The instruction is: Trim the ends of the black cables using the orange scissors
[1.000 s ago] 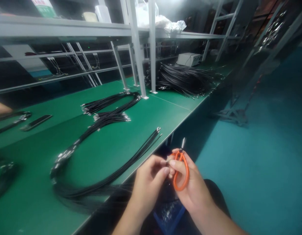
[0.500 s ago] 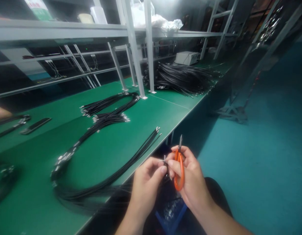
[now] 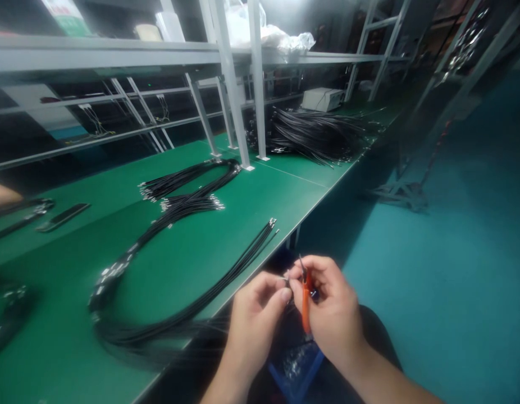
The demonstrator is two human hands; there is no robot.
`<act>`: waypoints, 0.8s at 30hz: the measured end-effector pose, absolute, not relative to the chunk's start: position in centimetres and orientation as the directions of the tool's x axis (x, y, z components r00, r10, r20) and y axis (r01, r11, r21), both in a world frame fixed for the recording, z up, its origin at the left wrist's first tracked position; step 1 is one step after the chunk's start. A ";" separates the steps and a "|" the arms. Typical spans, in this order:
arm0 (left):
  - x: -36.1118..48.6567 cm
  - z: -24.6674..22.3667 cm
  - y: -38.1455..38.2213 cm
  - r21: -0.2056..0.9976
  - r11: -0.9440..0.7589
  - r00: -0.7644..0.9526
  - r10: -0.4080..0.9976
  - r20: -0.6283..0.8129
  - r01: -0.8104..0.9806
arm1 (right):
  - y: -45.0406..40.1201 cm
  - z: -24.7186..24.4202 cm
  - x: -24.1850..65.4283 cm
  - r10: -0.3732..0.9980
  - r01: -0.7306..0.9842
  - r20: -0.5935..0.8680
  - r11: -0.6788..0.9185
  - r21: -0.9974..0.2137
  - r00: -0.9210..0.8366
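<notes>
My left hand (image 3: 255, 314) is closed in a pinch on the end of a black cable (image 3: 287, 282), just off the table's front edge. In my right hand (image 3: 336, 303) are small scissors with orange handles (image 3: 306, 306), their dark narrow tip pointing up. The right thumb and forefinger meet the left fingertips at the cable end, partly hiding it. A bundle of black cables (image 3: 192, 308) with pale metal ends curves over the table from the left, and some of it runs towards my left forearm.
On the green table (image 3: 159, 275) lie more black cables (image 3: 176, 182), a phone-like dark slab (image 3: 63, 217) and a large cable heap (image 3: 314, 132). White shelf posts (image 3: 232, 95) rise from it. Below my hands is a blue bin (image 3: 300, 387). Another person's arm (image 3: 3, 194) shows at left.
The scissors have turned in my right hand, so the orange loop now looks narrow and the tip sits lower and further left. My left hand keeps its pinch, shifted slightly right.
</notes>
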State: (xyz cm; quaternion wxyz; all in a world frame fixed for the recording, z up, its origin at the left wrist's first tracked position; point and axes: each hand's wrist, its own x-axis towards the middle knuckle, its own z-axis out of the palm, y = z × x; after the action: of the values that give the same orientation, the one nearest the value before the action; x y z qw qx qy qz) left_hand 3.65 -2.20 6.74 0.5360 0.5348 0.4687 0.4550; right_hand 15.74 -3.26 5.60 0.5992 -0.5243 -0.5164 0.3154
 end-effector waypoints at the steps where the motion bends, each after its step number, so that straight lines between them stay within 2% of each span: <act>1: 3.7 6.7 -2.3 1.000 0.012 0.145 0.989 -0.013 0.009 | -3.3 5.4 15.6 0.909 0.190 0.301 0.254 -0.948 0.289; 5: 3.6 6.7 -2.4 0.998 0.016 0.107 0.994 -0.009 -0.057 | -3.6 4.8 15.6 0.856 0.249 0.353 0.273 -0.929 0.377; 8: 3.3 6.4 -2.1 0.996 0.010 0.059 0.998 -0.005 -0.089 | -4.0 4.8 16.1 0.856 0.226 0.328 0.255 -0.940 0.400; 10: 3.1 6.2 -1.8 0.995 0.008 0.046 0.999 -0.004 -0.098 | -4.5 5.1 16.3 0.897 0.130 0.242 0.208 -0.970 0.370; 12: 2.9 6.1 -1.5 0.995 0.004 0.044 0.999 0.000 -0.102 | -5.1 5.7 16.4 0.950 -0.039 0.114 0.131 -0.991 0.291; 16: 2.9 5.8 -1.3 0.993 -0.040 0.004 0.999 0.041 -0.111 | -6.0 6.6 16.2 0.983 -0.327 -0.185 -0.177 -0.928 -0.007; 19: 2.9 5.7 -1.5 0.991 -0.080 -0.025 0.997 0.078 -0.107 | -6.1 6.7 16.1 0.928 -0.379 -0.347 -0.372 -0.847 -0.135; 24: 3.2 5.8 -1.7 0.993 -0.079 0.013 0.997 0.080 -0.082 | -5.4 6.8 15.9 0.905 -0.351 -0.406 -0.425 -0.834 -0.131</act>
State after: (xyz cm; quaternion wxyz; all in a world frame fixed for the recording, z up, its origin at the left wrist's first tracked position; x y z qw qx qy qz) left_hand 3.17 -1.67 5.78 0.5038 0.5029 0.4545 0.5354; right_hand 15.91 -5.43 6.83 0.4521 -0.4798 -0.2882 0.6945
